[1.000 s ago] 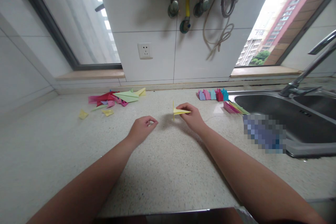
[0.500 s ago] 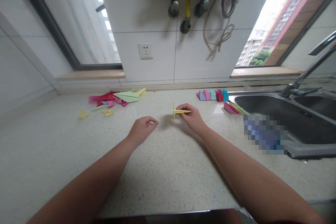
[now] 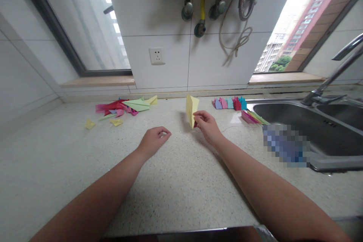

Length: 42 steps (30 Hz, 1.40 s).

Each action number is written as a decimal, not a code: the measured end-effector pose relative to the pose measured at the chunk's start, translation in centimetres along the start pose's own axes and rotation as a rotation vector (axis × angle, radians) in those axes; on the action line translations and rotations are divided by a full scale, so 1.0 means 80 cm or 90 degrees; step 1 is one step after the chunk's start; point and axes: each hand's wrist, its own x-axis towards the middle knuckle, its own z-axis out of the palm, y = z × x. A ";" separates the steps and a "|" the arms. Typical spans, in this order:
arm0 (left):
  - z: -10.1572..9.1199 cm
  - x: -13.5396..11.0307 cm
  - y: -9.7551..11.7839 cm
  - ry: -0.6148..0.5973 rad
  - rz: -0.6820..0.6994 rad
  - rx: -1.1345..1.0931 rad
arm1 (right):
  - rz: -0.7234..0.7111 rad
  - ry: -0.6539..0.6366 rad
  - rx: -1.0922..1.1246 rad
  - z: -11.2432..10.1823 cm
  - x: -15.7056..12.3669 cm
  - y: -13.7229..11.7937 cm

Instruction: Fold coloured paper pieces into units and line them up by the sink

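My right hand (image 3: 208, 124) pinches a yellow paper plane (image 3: 192, 107) by its lower keel, between thumb and fingers. The plane stands nearly upright above the counter, its flat wing surfaces turned towards me. To the left, my left hand (image 3: 154, 141) rests on the counter, its thumb and fingertips curled together around a small gap with nothing in them. A light green paper plane (image 3: 137, 104) lies on a pile of pink and red folded paper (image 3: 113, 106) at the back left. Two small yellow folded pieces, one of them a yellow piece (image 3: 90, 123), lie in front.
Several small coloured origami figures (image 3: 230, 103) stand in a row at the back right. Folded paper planes (image 3: 252, 117) lie beside the steel sink (image 3: 272, 107), near a blurred blue object (image 3: 283, 143). A faucet (image 3: 317, 92) and a wall socket (image 3: 157, 56) are behind.
My right hand has turned the yellow paper plane: earlier it showed edge-on with its keel pointing right, now its wings tilt up and face me. My left hand has stayed still.
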 end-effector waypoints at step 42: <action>0.005 -0.011 0.017 0.117 0.063 -0.132 | -0.213 -0.200 -0.542 0.029 -0.042 -0.027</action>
